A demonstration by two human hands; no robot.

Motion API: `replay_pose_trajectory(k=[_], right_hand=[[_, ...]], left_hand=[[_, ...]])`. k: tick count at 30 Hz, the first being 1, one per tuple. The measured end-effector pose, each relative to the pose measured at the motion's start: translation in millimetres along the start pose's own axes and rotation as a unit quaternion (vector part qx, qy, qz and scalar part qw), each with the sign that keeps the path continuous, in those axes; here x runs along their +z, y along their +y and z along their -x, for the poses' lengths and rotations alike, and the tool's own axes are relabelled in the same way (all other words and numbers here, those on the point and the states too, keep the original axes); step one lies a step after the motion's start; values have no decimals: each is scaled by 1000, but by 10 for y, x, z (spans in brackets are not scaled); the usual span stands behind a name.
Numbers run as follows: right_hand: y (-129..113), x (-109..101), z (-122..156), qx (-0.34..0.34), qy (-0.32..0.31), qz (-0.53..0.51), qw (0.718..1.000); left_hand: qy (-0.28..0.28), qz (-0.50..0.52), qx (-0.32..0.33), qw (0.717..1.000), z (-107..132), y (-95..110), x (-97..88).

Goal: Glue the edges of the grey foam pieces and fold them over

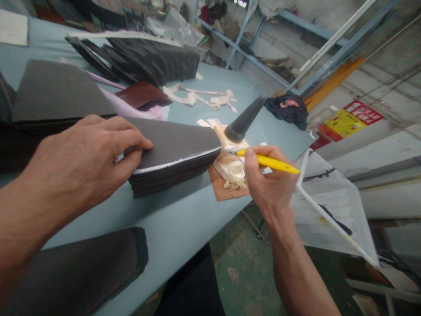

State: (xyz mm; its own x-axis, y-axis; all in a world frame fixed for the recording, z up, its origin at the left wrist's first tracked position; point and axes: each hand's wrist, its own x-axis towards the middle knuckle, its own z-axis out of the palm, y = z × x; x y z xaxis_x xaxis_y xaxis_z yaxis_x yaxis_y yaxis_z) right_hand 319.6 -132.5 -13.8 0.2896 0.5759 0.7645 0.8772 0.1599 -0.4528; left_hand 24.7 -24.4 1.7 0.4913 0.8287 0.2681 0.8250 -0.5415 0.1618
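Note:
My left hand is at the left end of a stack of dark grey sheets, thumb and forefinger closed on the top sheet. A strip of wet-looking white stuff runs along that sheet's front edge. My right hand grips a yellow-handled brush. Its bristles, coated white, are just off the stack's right corner, above a glue-smeared container on a brown board. Behind the bristles a black cone-shaped object leans up to the right.
More dark sheets lie at the left, at the back and near the front edge. Cream strips, a brown piece and dark cloth are on the blue table. A white-framed bin stands right.

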Motion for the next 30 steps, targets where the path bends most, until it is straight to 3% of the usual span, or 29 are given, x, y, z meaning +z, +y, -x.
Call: replay_pose_trajectory(k=[6, 12, 16, 24, 27, 30], right_hand=[[-350, -14, 56, -29, 18, -72, 997], [-663, 195, 196, -77, -74, -169, 980], [-489, 213, 177, -56, -70, -145, 985], [93, -76, -26, 51, -7, -5, 999], [104, -74, -50, 81, 19, -33, 996], [-44, 41, -87, 116, 39, -119, 985]], left_hand=[[-22, -42, -5, 999, -22, 38, -39], [-30, -37, -14, 999, 23, 137, -117], [-36, -31, -23, 999, 37, 208, -166], [-48, -51, -16, 997, 45, 214, -169], [-65, -66, -11, 996, 60, 263, -203], [-95, -100, -9, 990, 84, 379, -243]])
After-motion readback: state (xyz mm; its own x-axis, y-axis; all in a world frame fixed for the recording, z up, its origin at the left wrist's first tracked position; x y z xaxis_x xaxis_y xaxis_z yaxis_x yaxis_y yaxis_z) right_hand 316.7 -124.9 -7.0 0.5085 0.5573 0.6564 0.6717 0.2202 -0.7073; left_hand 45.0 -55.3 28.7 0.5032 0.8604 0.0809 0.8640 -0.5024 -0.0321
